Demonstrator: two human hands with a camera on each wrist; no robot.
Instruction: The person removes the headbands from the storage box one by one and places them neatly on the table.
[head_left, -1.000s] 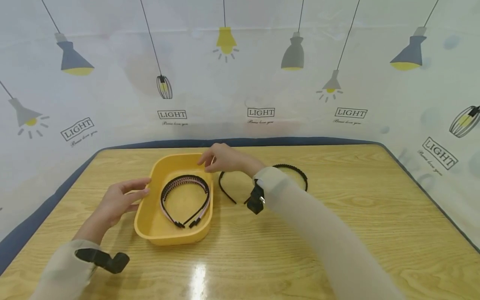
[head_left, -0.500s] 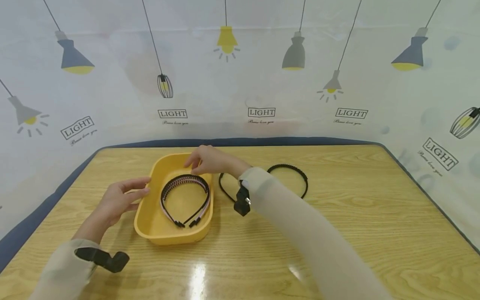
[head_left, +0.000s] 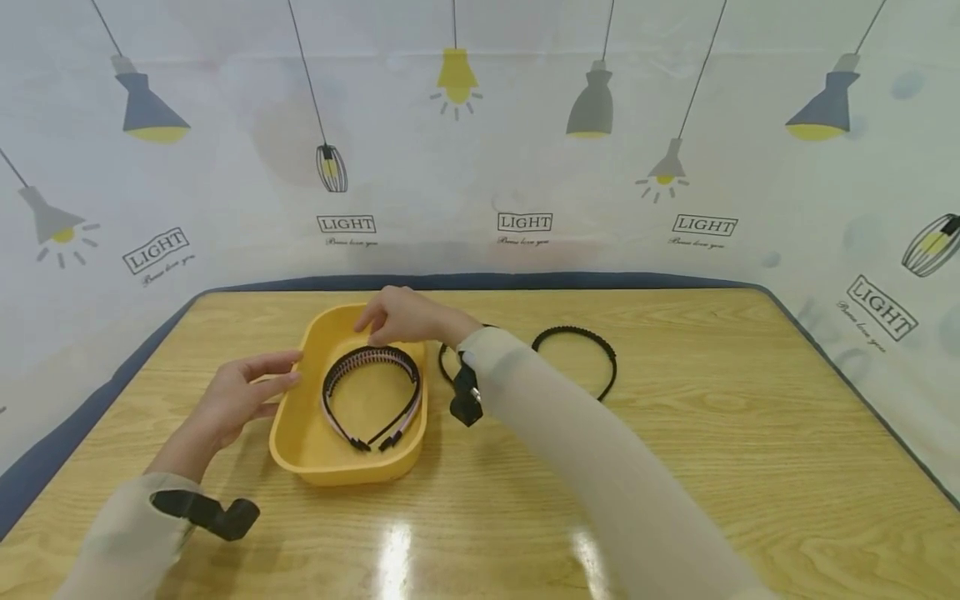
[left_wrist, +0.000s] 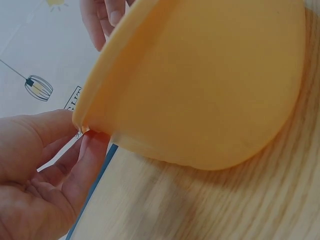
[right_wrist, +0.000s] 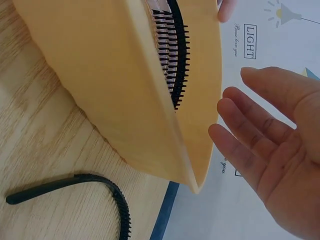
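A yellow plastic bin (head_left: 348, 473) stands on the table at left of centre. Inside it lie a black toothed headband (head_left: 417, 375) and a pink headband (head_left: 408, 423), nested together. My left hand (head_left: 238, 396) holds the bin's left rim; in the left wrist view, fingertips meet the rim at its corner. Over the bin's far right part is my right hand (head_left: 401, 317), fingers loosely bent with nothing in them, as the right wrist view shows. Right of the bin, a black headband (head_left: 444, 367) with small teeth lies on the table, partly hidden by the right wrist.
Another black headband (head_left: 577, 331) with a ridged band lies farther right, its left part behind the right sleeve (head_left: 570, 417). The wooden table (head_left: 750, 400) ends at a printed curtain (head_left: 420, 183) along the back and sides.
My right hand has moved left from the bin's right rim to over its inside. The left hand, the bin and the headbands stay in place.
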